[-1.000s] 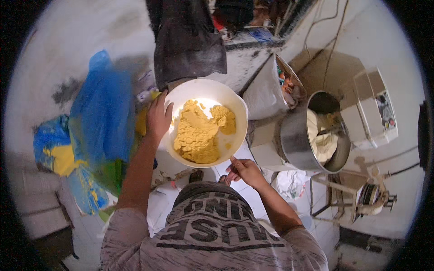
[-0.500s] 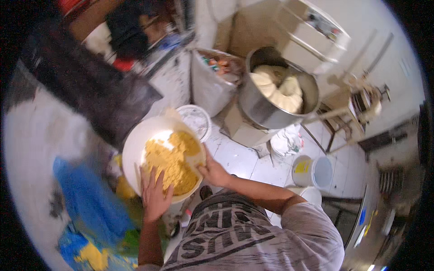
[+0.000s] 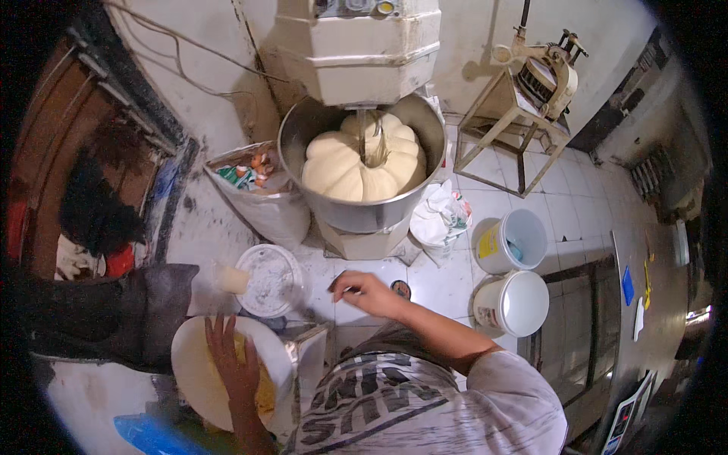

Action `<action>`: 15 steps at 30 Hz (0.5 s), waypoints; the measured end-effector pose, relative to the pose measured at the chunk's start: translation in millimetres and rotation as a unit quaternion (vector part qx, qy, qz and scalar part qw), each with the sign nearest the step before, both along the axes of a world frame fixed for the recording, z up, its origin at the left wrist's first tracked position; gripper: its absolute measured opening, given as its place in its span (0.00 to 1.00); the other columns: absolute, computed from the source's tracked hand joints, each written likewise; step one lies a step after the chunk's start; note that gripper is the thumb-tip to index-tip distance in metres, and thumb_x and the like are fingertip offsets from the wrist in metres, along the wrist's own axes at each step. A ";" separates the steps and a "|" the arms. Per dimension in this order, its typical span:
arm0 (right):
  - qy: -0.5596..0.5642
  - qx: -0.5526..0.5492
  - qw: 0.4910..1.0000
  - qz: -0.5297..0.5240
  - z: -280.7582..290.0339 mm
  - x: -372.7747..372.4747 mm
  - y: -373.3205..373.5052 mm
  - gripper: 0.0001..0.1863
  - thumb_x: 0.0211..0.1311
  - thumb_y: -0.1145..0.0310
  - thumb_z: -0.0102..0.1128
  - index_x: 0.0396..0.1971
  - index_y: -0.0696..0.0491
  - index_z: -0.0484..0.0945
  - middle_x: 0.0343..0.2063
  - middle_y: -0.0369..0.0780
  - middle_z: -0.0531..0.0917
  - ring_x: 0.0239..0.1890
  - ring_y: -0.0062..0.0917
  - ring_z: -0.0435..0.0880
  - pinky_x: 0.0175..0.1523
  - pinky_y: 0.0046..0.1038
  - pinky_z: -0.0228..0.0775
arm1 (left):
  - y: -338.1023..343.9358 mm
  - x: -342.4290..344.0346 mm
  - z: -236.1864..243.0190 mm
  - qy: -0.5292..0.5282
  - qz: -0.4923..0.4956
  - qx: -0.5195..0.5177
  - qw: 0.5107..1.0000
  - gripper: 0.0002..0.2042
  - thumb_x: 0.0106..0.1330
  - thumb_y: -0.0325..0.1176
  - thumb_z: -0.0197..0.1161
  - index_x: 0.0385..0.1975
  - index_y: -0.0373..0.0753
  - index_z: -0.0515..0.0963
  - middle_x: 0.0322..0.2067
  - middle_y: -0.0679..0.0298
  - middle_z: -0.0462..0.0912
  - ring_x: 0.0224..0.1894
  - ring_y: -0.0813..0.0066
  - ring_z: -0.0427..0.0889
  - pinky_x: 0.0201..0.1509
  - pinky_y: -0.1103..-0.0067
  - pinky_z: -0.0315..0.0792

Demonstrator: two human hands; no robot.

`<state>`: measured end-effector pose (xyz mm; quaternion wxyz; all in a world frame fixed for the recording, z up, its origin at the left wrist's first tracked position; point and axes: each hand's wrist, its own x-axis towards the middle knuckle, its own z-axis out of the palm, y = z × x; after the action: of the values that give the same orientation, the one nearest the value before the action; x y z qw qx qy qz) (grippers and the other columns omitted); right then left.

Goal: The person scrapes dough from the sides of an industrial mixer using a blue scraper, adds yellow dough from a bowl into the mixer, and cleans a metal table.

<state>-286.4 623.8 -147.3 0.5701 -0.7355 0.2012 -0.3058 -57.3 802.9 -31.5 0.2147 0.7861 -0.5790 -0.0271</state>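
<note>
My left hand [image 3: 228, 360] lies over the white round bowl [image 3: 184, 356] of yellow paste [image 3: 265, 384], fingers spread; whether it touches the paste is unclear. My right hand [image 3: 364, 292] hangs in the air right of the bowl, fingers loosely bent and apart, nothing visible in them. A beige, blurred object [image 3: 232, 279] is above the bowl, at a lidded white tub [image 3: 270, 279]. Beyond stands a mixer [image 3: 356, 64] whose steel bowl [image 3: 303, 201] holds pale dough [image 3: 334, 167]. The bowl of paste partly hides what it rests on.
A sack with rubbish [image 3: 265, 208] and a white bag [image 3: 440, 216] flank the mixer. Two buckets [image 3: 531, 239] stand right. A machine on a metal stand [image 3: 546, 83] is at back right, a worktop [image 3: 644, 349] at far right, dark cloth [image 3: 152, 303] at left.
The view has swung toward the mixer. The bowl of paste is lower. My right hand has let go of the bowl and moved away from it; my left hand stays over it.
</note>
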 end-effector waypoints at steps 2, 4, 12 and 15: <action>-0.006 0.104 0.990 -0.095 12.1 -40.2 -35.0 0.03 0.52 0.79 0.51 0.27 0.60 0.74 0.25 0.38 0.77 0.33 0.23 0.77 0.43 0.25 0.68 | -51.1 -6.7 -3.8 0.014 -0.052 -0.035 0.998 0.20 0.60 0.29 0.54 0.54 0.36 0.67 0.60 0.50 0.61 0.65 0.47 0.53 0.66 0.58 0.49; -0.015 0.179 0.965 -0.189 14.3 -82.9 -69.8 0.05 0.51 0.80 0.46 0.23 0.59 0.72 0.23 0.36 0.75 0.31 0.20 0.74 0.41 0.22 0.66 | -104.9 -23.3 9.9 0.007 -0.093 -0.042 0.995 0.20 0.60 0.29 0.54 0.54 0.37 0.68 0.59 0.51 0.63 0.65 0.48 0.54 0.66 0.59 0.50; 0.088 0.144 0.942 -0.292 29.3 -174.7 -191.4 0.15 0.62 0.66 0.45 0.18 0.57 0.69 0.18 0.36 0.74 0.26 0.19 0.72 0.36 0.22 0.64 | -340.9 -64.6 89.4 -0.073 -0.182 -0.211 0.958 0.19 0.58 0.27 0.57 0.51 0.37 0.71 0.57 0.51 0.67 0.63 0.49 0.59 0.64 0.63 0.54; 0.135 0.129 0.943 -0.276 36.9 -163.2 -214.7 0.18 0.66 0.60 0.46 0.20 0.57 0.69 0.18 0.35 0.74 0.24 0.18 0.72 0.33 0.21 0.64 | -424.2 -65.6 124.6 -0.066 -0.173 -0.292 0.938 0.18 0.63 0.31 0.54 0.53 0.36 0.69 0.58 0.53 0.66 0.63 0.54 0.61 0.65 0.67 0.54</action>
<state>-449.6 409.1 -110.4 0.5211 -0.6055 0.5093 -0.3200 -122.9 378.7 93.1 0.3876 0.5769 -0.7013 0.1586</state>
